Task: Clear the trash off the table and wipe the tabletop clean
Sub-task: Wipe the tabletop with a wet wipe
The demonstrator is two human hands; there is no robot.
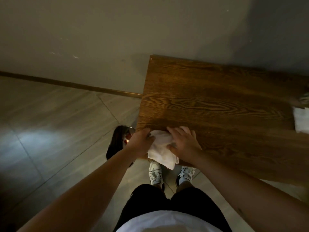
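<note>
both hands, left (142, 141) and right (184, 142), grip a white cloth (161, 148) at the table (217, 101) edge.

Tables: one wooden table (217, 101), at the right of the frame.
Hands: two, the left hand (142, 143) and the right hand (185, 143), at the centre.
White cloths: one white cloth (163, 149) at the centre; one white item (301, 120) at the right edge, kind unclear.
Bins: one dark bin (117, 141), left of centre.
Shoes: two, the left shoe (155, 174) and the right shoe (185, 174), below the centre.
</note>
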